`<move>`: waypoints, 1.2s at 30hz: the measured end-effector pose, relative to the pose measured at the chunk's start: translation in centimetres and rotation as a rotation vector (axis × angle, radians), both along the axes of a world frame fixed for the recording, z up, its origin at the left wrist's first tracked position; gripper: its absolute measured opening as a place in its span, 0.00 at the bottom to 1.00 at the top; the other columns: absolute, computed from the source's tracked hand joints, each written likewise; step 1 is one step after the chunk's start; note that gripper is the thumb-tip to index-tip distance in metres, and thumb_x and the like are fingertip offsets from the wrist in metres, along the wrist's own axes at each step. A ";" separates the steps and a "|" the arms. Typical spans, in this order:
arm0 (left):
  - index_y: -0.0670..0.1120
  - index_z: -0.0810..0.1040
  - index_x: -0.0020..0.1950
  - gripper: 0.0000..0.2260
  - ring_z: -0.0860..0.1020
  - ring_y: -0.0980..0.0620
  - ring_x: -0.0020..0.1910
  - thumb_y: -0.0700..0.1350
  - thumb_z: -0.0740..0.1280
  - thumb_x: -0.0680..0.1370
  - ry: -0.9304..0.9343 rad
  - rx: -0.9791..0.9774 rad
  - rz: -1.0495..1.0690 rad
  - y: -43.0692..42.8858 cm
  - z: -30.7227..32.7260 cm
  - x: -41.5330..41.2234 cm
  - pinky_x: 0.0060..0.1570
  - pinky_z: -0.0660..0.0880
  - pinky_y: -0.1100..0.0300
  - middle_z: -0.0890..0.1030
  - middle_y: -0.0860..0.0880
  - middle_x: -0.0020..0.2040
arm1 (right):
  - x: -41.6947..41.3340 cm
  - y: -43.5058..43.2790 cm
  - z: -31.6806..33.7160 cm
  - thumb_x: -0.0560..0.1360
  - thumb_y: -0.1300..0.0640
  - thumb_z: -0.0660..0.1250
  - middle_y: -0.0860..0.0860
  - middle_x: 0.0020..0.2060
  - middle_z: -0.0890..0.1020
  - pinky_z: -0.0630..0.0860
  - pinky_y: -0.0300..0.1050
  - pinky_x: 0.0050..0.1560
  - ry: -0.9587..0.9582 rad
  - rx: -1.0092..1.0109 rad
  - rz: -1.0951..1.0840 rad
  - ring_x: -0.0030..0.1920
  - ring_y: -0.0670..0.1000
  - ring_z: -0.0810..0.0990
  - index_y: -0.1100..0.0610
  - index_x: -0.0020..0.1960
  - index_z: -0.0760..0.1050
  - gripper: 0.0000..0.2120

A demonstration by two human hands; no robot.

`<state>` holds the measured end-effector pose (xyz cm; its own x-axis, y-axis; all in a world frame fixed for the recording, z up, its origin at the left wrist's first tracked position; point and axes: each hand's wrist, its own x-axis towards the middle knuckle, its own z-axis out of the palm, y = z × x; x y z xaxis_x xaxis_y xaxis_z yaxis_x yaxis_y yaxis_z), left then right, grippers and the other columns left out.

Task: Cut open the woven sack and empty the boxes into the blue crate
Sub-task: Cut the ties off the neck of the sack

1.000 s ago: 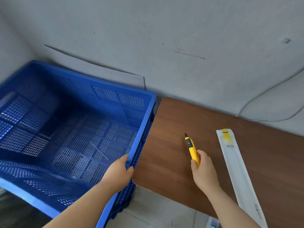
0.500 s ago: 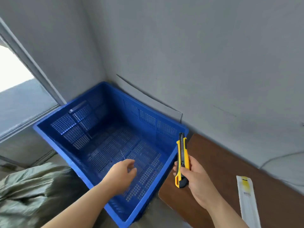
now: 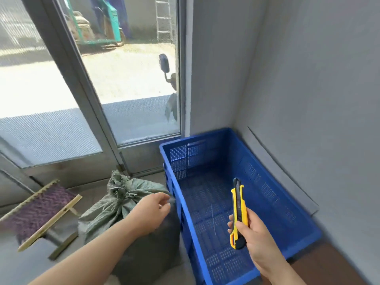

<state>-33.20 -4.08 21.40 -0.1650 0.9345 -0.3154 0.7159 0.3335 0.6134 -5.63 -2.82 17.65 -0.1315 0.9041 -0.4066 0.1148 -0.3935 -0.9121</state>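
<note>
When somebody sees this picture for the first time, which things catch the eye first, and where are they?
The yellow utility knife stands out, held upright in the right hand above the blue crate in the corner. Left of the crate, a tied green woven sack sits on the floor, with the left hand hovering over it.

A second ago the right hand (image 3: pixel 257 237) was down on the bench (image 3: pixel 333 266). Now it is holding the yellow knife (image 3: pixel 238 212) up over the blue crate (image 3: pixel 269 194), tip pointing up. The left hand (image 3: pixel 150 212) is off the crate's rim and is reaching out over the green sack (image 3: pixel 115 204). The head is turning left, so the sack and a glass door (image 3: pixel 133 89) are coming into view.
</note>
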 end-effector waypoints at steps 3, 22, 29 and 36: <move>0.46 0.76 0.64 0.15 0.81 0.54 0.52 0.46 0.63 0.78 0.029 0.000 0.050 -1.2 0.0 -4.7 0.51 0.72 0.65 0.82 0.50 0.55 | -5.0 0.5 0.1 0.80 0.65 0.59 0.56 0.50 0.82 0.79 0.44 0.46 -0.008 -0.006 0.052 0.47 0.53 0.82 0.56 0.64 0.72 0.15; 0.46 0.78 0.60 0.14 0.80 0.51 0.52 0.47 0.64 0.76 0.044 -0.184 0.133 -0.1 -12.4 -28.8 0.56 0.76 0.57 0.82 0.49 0.54 | -30.2 2.8 -7.3 0.81 0.60 0.58 0.55 0.39 0.81 0.79 0.51 0.44 -0.095 -0.045 -0.036 0.38 0.52 0.80 0.57 0.51 0.75 0.08; 0.43 0.71 0.69 0.24 0.76 0.48 0.62 0.52 0.65 0.76 0.021 -0.254 0.145 4.4 -19.4 -29.7 0.62 0.71 0.58 0.78 0.46 0.64 | -32.8 7.1 -11.5 0.81 0.57 0.59 0.55 0.38 0.81 0.79 0.48 0.39 -0.145 -0.040 -0.015 0.35 0.51 0.78 0.59 0.49 0.76 0.09; 0.42 0.62 0.73 0.33 0.65 0.41 0.71 0.58 0.65 0.75 0.081 -0.392 0.138 8.7 -25.7 -28.6 0.70 0.64 0.50 0.67 0.41 0.72 | -33.0 11.2 -14.7 0.80 0.54 0.60 0.54 0.34 0.80 0.77 0.45 0.33 -0.196 -0.027 0.012 0.31 0.50 0.78 0.60 0.46 0.76 0.12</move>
<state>-61.79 4.67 -4.30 -0.3192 0.7140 -0.6232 0.6890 0.6263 0.3647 -38.67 8.41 2.97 -0.0580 0.8913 -0.4497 0.2943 -0.4152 -0.8608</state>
